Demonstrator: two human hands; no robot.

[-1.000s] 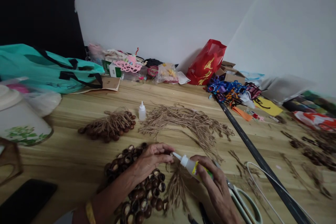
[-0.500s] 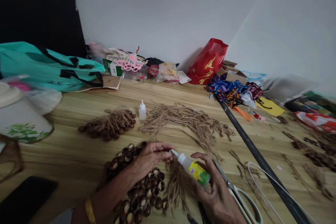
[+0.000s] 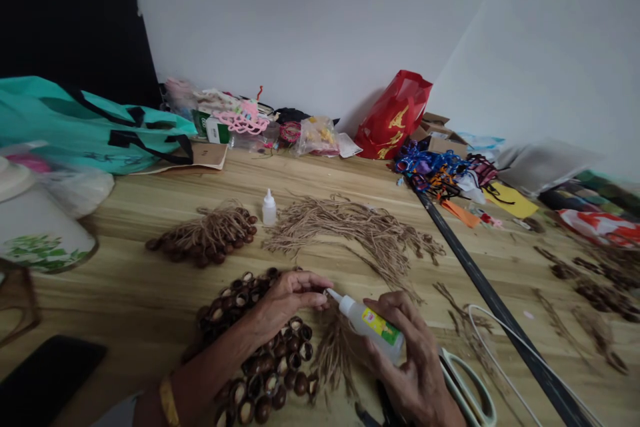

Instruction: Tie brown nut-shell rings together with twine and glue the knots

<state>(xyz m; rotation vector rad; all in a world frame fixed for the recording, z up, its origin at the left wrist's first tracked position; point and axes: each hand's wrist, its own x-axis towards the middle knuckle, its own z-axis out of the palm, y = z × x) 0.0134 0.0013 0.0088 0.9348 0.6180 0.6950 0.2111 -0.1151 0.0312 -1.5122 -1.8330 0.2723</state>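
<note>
My right hand [image 3: 407, 360] grips a small clear glue bottle [image 3: 367, 325] with a colourful label, its white nozzle pointing left. The nozzle tip meets my left hand [image 3: 287, 299], whose fingers are pinched shut on a small brown piece I cannot make out clearly. Beneath my left hand lies a heap of brown hollow nut shells [image 3: 260, 353]. A tuft of tan twine [image 3: 337, 353] lies between my hands.
A second glue bottle [image 3: 269, 208], a pile of twine strands [image 3: 350, 230] and shells tied with twine [image 3: 207, 240] lie farther back. Scissors [image 3: 463, 383] rest at the right. A white jar [image 3: 35, 227], teal bag [image 3: 90, 127], red bag [image 3: 395, 117], black phone [image 3: 47, 380] and clutter surround them.
The right hand shifted its hold on the glue bottle, so the label now faces up. The nozzle stays at the left fingertips; the left hand has hardly moved.
</note>
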